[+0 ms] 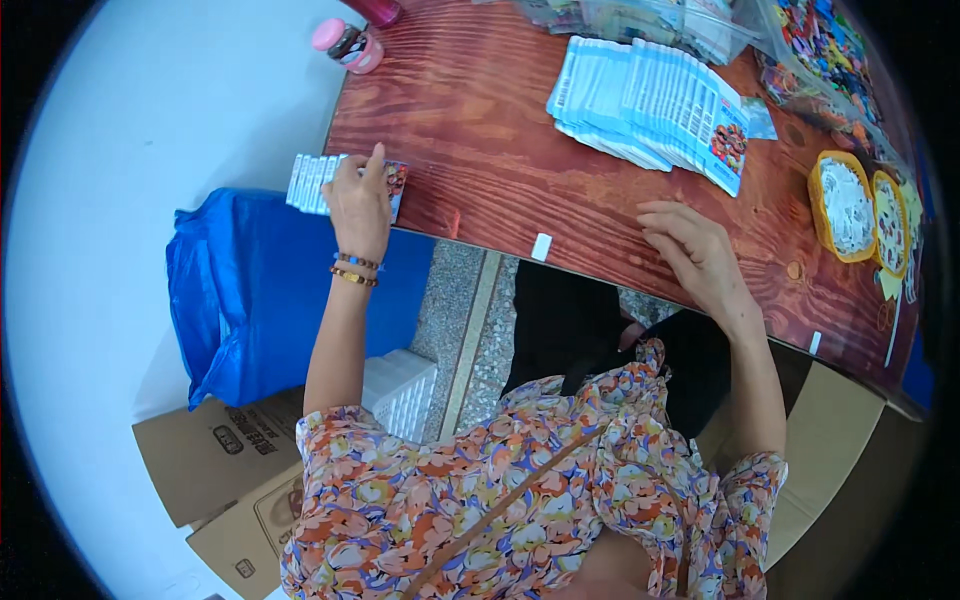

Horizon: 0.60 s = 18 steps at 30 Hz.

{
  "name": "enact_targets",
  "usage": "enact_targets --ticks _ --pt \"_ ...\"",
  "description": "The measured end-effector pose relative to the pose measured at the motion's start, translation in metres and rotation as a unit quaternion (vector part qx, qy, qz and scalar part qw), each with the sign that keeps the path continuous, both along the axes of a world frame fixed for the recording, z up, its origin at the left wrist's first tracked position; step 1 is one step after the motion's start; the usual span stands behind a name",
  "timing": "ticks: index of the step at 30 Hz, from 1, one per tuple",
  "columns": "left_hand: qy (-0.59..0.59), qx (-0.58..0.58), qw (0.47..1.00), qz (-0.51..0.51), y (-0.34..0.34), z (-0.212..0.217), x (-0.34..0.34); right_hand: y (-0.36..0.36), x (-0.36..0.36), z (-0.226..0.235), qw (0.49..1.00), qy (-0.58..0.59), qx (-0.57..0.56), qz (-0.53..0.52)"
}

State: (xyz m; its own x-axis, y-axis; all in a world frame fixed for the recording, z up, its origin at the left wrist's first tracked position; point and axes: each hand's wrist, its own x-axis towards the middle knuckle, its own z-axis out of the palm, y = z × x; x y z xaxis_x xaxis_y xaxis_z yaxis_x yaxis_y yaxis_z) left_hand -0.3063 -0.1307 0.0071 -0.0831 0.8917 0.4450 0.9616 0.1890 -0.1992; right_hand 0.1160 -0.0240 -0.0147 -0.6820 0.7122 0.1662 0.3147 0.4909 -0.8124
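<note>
My left hand (pixel 360 205) is over a small fanned row of packets (pixel 308 183) with white and blue edges, at the table's left front edge. Its fingers are apart, some bent down onto the packets, and a colourful printed picture shows beside them. What lies under the palm is hidden. Resting above the table near its front edge is my right hand (pixel 695 250), open, fingers loosely bent, nothing in it. Beyond it lies a large fanned pile of light blue and white packets (pixel 640 105), the front one showing a picture of small colourful pieces.
The reddish wooden table (pixel 470 130) carries a pink-lidded jar (pixel 350 45), a yellow two-part container (pixel 822 215) with small white pieces, and clear bins (pixel 825 60) of colourful bits. White tabs (pixel 541 247) sit on its front edge. A blue bag (pixel 290 290) and cardboard boxes (pixel 215 455) stand below left.
</note>
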Motion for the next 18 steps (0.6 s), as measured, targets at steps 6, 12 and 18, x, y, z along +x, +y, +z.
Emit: enact_targets --ticks 6,12,18 --pt "0.010 -0.003 1.000 0.022 -0.010 -0.010 0.000 0.026 0.002 0.014 0.964 0.020 0.162 -0.212" --pt "-0.198 0.042 0.976 -0.078 0.015 -0.004 0.064 0.062 0.037 -0.025 0.951 -0.127 0.232 -0.158" --pt "-0.529 -0.068 0.821 -0.205 0.056 -0.003 0.194 0.052 0.059 -0.019 0.968 -0.069 0.176 -0.166"
